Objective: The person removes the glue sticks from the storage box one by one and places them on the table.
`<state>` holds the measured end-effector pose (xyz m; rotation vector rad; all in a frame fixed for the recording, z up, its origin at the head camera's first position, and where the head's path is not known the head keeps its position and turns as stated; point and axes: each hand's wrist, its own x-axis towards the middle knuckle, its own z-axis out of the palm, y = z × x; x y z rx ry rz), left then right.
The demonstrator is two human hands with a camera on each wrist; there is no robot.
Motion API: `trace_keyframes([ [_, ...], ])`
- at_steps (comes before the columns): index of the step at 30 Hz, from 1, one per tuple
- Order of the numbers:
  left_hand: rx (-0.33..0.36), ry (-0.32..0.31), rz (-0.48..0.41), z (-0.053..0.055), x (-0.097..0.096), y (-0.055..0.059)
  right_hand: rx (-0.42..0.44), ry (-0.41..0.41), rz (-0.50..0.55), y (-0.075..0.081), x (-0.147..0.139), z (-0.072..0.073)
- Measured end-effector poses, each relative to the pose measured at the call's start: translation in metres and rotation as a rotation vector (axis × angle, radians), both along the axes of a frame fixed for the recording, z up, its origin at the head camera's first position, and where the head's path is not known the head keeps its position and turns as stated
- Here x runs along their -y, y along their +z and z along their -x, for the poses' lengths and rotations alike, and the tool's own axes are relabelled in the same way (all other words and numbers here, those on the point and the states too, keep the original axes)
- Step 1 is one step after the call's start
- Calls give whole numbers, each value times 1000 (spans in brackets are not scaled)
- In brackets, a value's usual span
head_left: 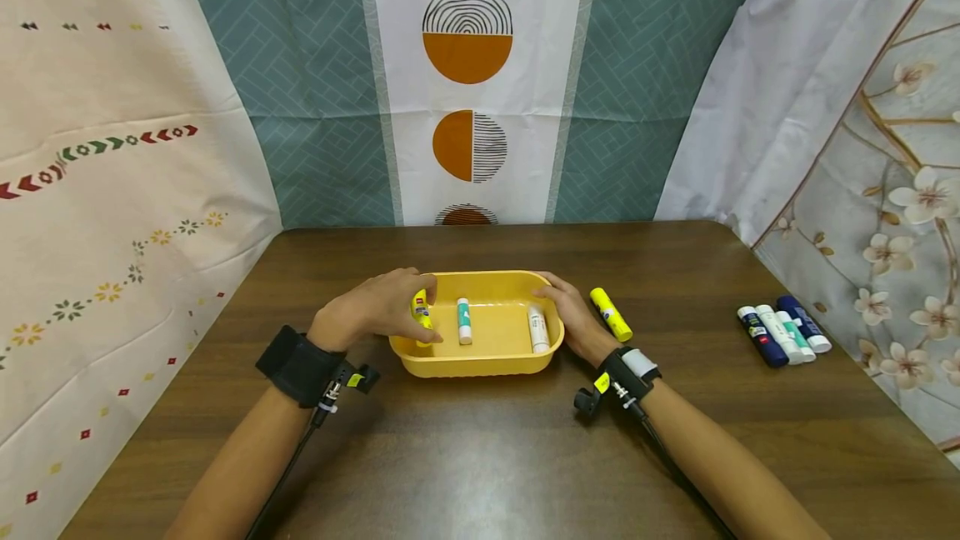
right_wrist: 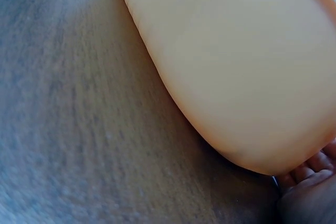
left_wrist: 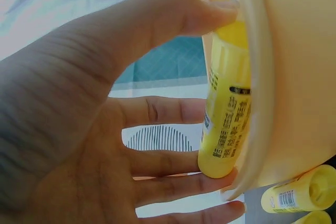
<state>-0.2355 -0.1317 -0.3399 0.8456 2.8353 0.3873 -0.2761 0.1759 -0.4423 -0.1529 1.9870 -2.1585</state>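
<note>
My left hand (head_left: 384,305) is at the left end of a yellow plastic tub (head_left: 480,367), holding a yellow glue stick (left_wrist: 227,111) between thumb and fingers. The thumb lies at the stick's upper end and fingertips meet its lower end, beside the tub's rim. Inside the tub lie a teal-and-white glue stick (head_left: 464,323) near the middle and a white glue stick (head_left: 537,330) towards the right end. My right hand (head_left: 573,319) grips the tub's right end, thumb over the rim; the right wrist view shows its curled fingers (right_wrist: 317,169) against the outer wall.
A yellow glue stick (head_left: 611,314) lies on the brown table (head_left: 480,457) just right of the tub. Farther right, several blue, white and teal glue sticks (head_left: 780,334) lie side by side. More yellow sticks (left_wrist: 291,195) show beyond the tub's rim in the left wrist view. Curtains hang behind.
</note>
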Motion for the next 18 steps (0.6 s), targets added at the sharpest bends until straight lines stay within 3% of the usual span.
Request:
trace_keyframes([
  [10,-37,5,-43,0,10,8,0,-6,7,-1,1,1],
  [18,-98,34,-99,11,33,15,1,-11,22,0,1,1],
])
